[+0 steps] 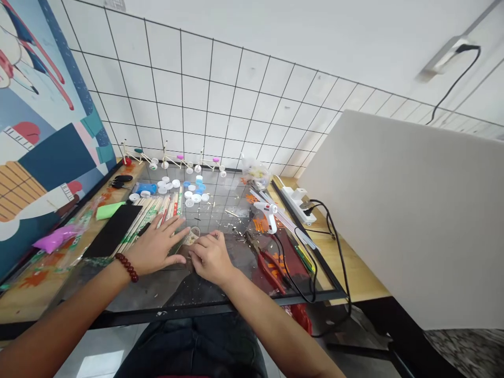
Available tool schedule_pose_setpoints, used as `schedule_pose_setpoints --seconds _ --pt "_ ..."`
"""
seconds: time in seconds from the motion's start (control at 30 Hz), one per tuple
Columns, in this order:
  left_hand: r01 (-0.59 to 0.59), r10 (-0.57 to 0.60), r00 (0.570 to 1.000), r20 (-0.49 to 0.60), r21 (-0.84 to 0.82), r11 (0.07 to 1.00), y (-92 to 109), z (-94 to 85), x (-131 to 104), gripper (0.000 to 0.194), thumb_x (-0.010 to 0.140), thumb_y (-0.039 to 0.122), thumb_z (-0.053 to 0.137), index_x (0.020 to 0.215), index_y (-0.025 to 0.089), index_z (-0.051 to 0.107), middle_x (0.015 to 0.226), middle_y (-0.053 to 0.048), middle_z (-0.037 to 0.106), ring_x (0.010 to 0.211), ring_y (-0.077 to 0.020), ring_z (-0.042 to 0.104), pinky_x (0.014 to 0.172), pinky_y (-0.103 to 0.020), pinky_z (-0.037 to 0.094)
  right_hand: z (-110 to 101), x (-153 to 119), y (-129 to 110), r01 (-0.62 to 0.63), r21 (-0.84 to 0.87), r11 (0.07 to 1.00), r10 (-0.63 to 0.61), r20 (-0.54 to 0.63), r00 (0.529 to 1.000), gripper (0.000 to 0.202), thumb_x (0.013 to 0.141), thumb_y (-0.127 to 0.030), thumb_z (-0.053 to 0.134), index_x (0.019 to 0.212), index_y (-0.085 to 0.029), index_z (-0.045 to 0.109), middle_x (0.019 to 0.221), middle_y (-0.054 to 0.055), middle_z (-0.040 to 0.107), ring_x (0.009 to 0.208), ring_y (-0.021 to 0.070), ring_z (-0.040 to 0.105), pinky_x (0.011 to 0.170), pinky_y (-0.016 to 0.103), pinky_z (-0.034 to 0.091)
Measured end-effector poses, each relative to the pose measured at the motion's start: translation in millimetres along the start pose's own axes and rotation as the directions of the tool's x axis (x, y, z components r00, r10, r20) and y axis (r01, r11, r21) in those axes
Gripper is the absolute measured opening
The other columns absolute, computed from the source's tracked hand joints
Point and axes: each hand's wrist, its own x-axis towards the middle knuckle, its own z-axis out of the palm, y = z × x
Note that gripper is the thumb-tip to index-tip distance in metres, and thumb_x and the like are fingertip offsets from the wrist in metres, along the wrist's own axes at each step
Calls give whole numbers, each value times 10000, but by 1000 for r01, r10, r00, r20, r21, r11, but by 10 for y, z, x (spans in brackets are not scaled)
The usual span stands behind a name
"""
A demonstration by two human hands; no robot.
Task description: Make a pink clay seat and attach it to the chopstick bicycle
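My left hand [153,251] spreads wide; my right hand [212,258] curls, its hold unclear. The clear cup [193,234] seems light; I'd pinch its rim.

L hand [157,247] spread nr sticks [151,210], R hand [211,258] by rnd clear container [192,234].

A black wire grid [210,80] lines the white wall [275,26] beside an illustrated panel [51,152].
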Motion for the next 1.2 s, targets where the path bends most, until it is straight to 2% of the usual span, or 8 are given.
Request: schedule_pose_setpoints --seconds 0.13,0.37,0.53,0.6,0.77,0.9,1.1,1.2 --pt "78 -79 995 63 3 997 -1 110 55 843 847 725 514 1494 188 467 1600 -217 348 1486 -378 318 1201 -626 102 -11 3 -5 -3 17 1000 3 9 1000 98 904 -225 589 897 -229 687 846 9 703 859 162 581 946 398 268" --pt "46 -46 999 -8 24 999 97 -9 -10 551 930 594 493 1238 183 694 1189 -167 712 1214 -342 602 1212 -587 139 -7 -7 -3 -4 28 1000 3 15 1000 98 897 -201 585 892 -225 680 856 8 706 850 159 577 954 396 260" --pt "31 -28 999 33 -86 996 -28 -50 -284 1017 633 859 612 1449 259 530 1514 -181 498 1428 -433 384 1185 -665 125 -8 3 1 -26 33 999 25 8 1000 105 892 -187 585 912 -223 681 864 2 714 833 154 578 963 399 251" --pt "34 -26 996 82 -98 995 -108 12 -387 1057 607 877 607 1475 283 495 1557 -164 448 1446 -435 357 1180 -669 135 -5 7 2 -20 40 999 19 9 1000 105 891 -182 582 904 -219 680 870 3 719 834 154 582 966 399 248" --pt "20 -21 1000 -5 -82 996 -131 118 -456 683 838 716 543 1348 269 626 1437 -123 593 1329 -347 519 1147 -533 297 -7 16 -5 -22 63 998 22 9 1000 110 896 -185 577 901 -208 684 874 13 728 826 153 588 964 395 246" --pt "16 -16 993 -114 -4 1000 11 -23 -332 465 947 557 501 1195 223 708 1198 -113 718 1149 -309 617 1110 -513 324 -17 20 4 -31 65 997 31 8 999 117 902 -190 573 908 -209 689 874 19 728 835 158 590 955 397 253" --pt "380 -364 923 -122 155 912 202 -176 84 480 931 510 488 837 129 765 870 -182 711 947 -373 629 907 -500 429 8 1 -17 -74 109 991 70 38 997 140 889 -188 580 935 -218 708 900 37 736 862 173 605 970 430 275" --pt "508 -513 858 -14 171 844 247 -146 239 474 892 509 517 893 103 761 949 -223 719 980 -411 631 872 -511 423 -114 75 -48 -193 403 895 209 4 978 110 879 -239 613 905 -218 717 925 55 736 894 183 619 974 421 339"
